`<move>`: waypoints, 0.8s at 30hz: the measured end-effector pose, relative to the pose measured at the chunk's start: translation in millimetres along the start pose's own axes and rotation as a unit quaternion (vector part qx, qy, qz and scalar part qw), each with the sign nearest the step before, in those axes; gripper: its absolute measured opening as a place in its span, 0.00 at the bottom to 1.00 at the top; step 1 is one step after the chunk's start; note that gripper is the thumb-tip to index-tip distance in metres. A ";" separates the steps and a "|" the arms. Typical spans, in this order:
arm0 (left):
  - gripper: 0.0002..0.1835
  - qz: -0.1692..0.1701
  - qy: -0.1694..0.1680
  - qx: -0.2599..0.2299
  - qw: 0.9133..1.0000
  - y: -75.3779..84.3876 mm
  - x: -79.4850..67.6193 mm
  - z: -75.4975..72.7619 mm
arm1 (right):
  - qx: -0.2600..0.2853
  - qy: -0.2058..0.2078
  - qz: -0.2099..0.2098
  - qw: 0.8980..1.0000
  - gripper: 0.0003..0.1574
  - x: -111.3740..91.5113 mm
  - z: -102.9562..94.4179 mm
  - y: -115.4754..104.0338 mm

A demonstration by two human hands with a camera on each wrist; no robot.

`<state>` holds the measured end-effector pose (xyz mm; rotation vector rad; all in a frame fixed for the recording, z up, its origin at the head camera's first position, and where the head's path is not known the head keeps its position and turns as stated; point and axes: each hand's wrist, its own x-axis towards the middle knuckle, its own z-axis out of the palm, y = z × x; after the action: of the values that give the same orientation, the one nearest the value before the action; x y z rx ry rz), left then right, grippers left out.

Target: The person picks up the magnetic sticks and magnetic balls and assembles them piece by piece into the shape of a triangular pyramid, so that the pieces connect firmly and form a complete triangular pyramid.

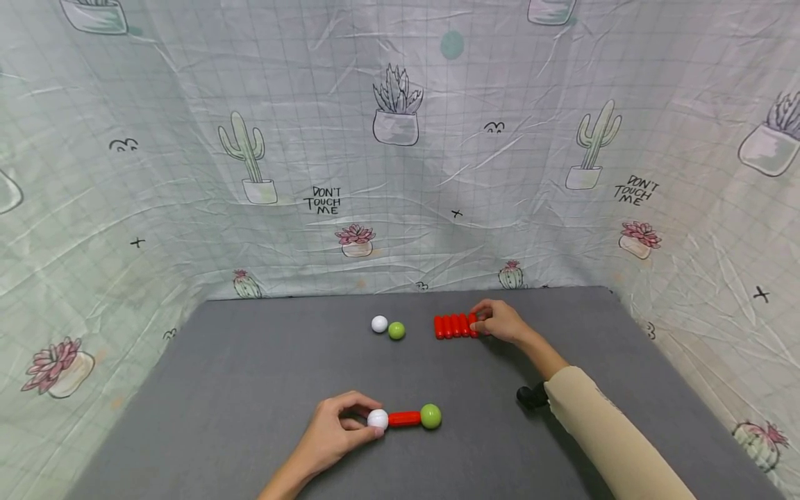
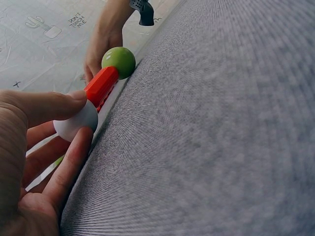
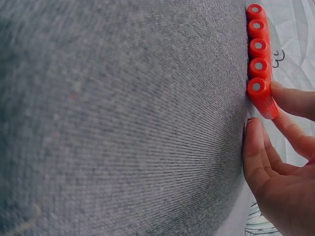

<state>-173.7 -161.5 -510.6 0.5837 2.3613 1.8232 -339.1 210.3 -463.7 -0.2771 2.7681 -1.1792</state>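
My left hand (image 1: 337, 423) grips a white ball (image 1: 378, 419) between thumb and fingers. A short red rod (image 1: 404, 419) joins that ball to a green ball (image 1: 430, 416), making one straight piece close over the table. In the left wrist view the thumb (image 2: 54, 105) presses on the white ball (image 2: 74, 123). At the back, my right hand (image 1: 503, 323) has its fingers on the rightmost rod (image 1: 473, 323) of a row of several red rods (image 1: 451, 326). The right wrist view shows this end rod (image 3: 261, 96) turned at an angle, fingertips against it; grey dots mark the rod ends.
A loose white ball (image 1: 379, 323) and a loose green ball (image 1: 396, 330) lie left of the rod row. A black object (image 1: 531, 396) shows at the right forearm's sleeve (image 1: 600, 423). Printed cloth (image 1: 400, 180) stands around the dark grey table (image 1: 281, 354).
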 end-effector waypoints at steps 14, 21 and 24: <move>0.20 0.009 0.001 0.001 1.000 -1.8 0.1 0.2 | 0.040 0.031 0.022 0.998 0.23 -3.1 3.4 -0.3; 0.20 0.012 0.002 0.000 1.000 -1.2 -0.3 0.2 | 0.064 0.035 0.027 0.997 0.24 -4.7 4.2 0.7; 0.20 0.008 -0.001 -0.002 1.000 -0.8 -0.4 0.6 | 0.072 0.037 0.030 0.996 0.23 -6.5 3.5 1.6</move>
<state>-173.4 -161.3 -511.6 0.6059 2.3593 1.8330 -332.2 210.3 -467.0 -0.1373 2.7126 -1.3919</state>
